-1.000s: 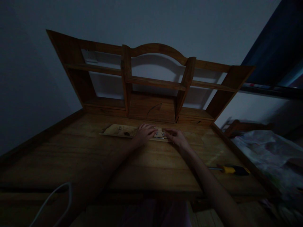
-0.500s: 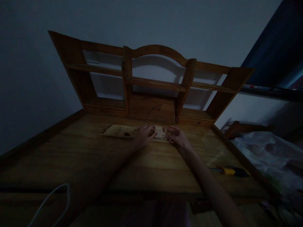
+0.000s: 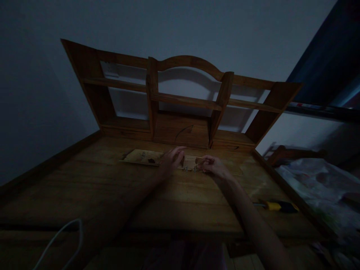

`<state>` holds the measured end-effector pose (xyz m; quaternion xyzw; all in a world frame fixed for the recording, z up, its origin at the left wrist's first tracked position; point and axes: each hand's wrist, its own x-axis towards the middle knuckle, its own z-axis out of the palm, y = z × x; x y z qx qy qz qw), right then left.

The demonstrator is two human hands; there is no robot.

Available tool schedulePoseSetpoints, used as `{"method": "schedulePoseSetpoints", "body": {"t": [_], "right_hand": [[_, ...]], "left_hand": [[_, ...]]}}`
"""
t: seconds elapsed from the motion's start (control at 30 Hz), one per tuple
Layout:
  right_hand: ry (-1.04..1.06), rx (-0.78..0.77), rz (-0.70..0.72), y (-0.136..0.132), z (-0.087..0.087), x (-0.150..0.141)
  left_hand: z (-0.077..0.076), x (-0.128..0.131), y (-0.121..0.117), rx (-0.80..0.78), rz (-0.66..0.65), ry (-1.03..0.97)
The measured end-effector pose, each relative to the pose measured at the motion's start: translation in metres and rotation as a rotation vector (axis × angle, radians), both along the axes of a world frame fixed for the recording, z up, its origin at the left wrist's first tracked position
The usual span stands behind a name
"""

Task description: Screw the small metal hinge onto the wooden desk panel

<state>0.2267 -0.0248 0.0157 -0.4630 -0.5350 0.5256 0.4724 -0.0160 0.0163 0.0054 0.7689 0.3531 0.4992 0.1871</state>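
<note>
A long, pale wooden board (image 3: 137,156) lies on the desk, with a dark mark and a small metal bit near its left end. My left hand (image 3: 171,160) rests over the middle of it, fingers stretched to the right and apart. Just right of those fingertips is a light flat section (image 3: 190,162), with small metal pieces (image 3: 186,169) along its near edge. My right hand (image 3: 213,165) is at the other side, thumb and fingers pinched together near the metal pieces. What that pinch holds is too small and dark to make out.
A yellow and black screwdriver (image 3: 277,206) lies at the right of the wooden desktop (image 3: 180,210). Along the back stands a wooden shelf unit (image 3: 185,98). A clear plastic bag (image 3: 315,180) is beyond the right edge. A white cable (image 3: 80,228) loops at lower left.
My left fingers have stretched out and drawn back from the light section. My right hand has shifted slightly nearer and pinches. The small metal pieces sit differently, at the near edge.
</note>
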Motion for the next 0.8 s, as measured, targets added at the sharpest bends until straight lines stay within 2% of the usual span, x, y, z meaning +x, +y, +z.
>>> {"method": "schedulePoseSetpoints", "body": {"t": [0.17, 0.33, 0.5, 0.67, 0.8], "right_hand": [[-0.176, 0.057, 0.193, -0.006, 0.011, 0.007], [-0.245, 0.108, 0.342, -0.007, 0.004, 0.013], [-0.310, 0.174, 0.350, -0.006, -0.005, 0.014], [-0.348, 0.266, 0.383, -0.008, 0.000, 0.015], [-0.280, 0.303, 0.206, -0.008, 0.004, 0.013]], "left_hand": [[0.002, -0.002, -0.001, 0.024, -0.007, 0.042], [0.001, -0.003, 0.001, 0.061, 0.015, 0.097], [-0.005, -0.002, 0.006, 0.082, 0.028, 0.132], [-0.017, -0.002, 0.016, 0.128, 0.049, 0.232], [-0.023, -0.013, 0.030, 0.182, 0.043, 0.427]]}}
